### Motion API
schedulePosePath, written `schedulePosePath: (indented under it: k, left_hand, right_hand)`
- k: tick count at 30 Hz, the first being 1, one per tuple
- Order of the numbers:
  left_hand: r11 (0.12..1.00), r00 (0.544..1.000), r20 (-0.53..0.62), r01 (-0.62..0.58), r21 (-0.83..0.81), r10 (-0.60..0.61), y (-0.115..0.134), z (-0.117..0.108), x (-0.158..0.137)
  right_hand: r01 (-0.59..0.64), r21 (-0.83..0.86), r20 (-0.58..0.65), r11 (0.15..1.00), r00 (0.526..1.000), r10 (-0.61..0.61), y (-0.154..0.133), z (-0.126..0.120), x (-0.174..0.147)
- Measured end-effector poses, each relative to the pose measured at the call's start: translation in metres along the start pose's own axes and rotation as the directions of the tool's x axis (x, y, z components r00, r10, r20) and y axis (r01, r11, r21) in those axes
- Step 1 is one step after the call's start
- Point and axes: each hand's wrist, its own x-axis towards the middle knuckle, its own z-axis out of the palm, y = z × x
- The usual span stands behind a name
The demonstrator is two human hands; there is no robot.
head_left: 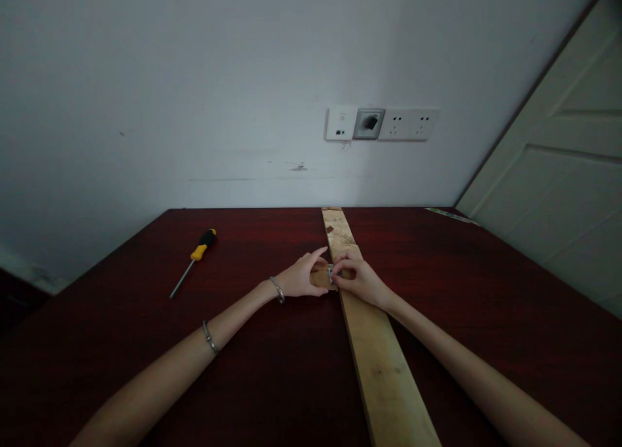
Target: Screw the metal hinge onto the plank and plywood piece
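Observation:
A long wooden plank runs from the near edge toward the wall. Against its left side is a small wooden block, gripped between the thumb and fingers of my left hand. Where block and plank meet sits a small silvery metal piece with holes, like a hinge. My right hand rests over the plank, its thumb and forefinger pinched at this metal piece. Those fingers partly cover the piece, so its full shape is hidden. Off to the left lies a screwdriver with a black and yellow handle.
The dark red tabletop reaches back to a white wall with a row of sockets. A flat, thin strip lies at the far right edge. A panelled white door stands on the right.

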Motion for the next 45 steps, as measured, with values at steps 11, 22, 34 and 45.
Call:
schedulePosePath:
  k: [11, 22, 34, 45]
  left_hand:
    - [1.000, 1.000, 0.003, 0.005, 0.017, -0.005, 0.0006, -0.0004, -0.0002]
    - [1.000, 1.000, -0.014, 0.012, 0.014, -0.011, 0.0045, 0.0000, -0.0007]
    - [1.000, 1.000, -0.017, 0.013, 0.014, -0.013, 0.0026, 0.0016, -0.0009]
    - [1.000, 1.000, -0.015, 0.017, -0.023, -0.017, 0.0041, 0.0002, -0.0009]
  right_hand:
    - [0.053, -0.075, 0.007, 0.996, 0.999, -0.052, -0.0019, -0.0035, -0.0018]
    - [0.069, -0.097, 0.032, 0.993, 0.997, -0.066, -0.0035, -0.0048, -0.0018]
    - [0.081, -0.092, 0.042, 0.992, 0.996, -0.077, -0.0051, -0.0061, -0.0018]
    - [0.095, -0.075, 0.056, 0.993, 0.994, -0.090, -0.0046, -0.0077, -0.0032]
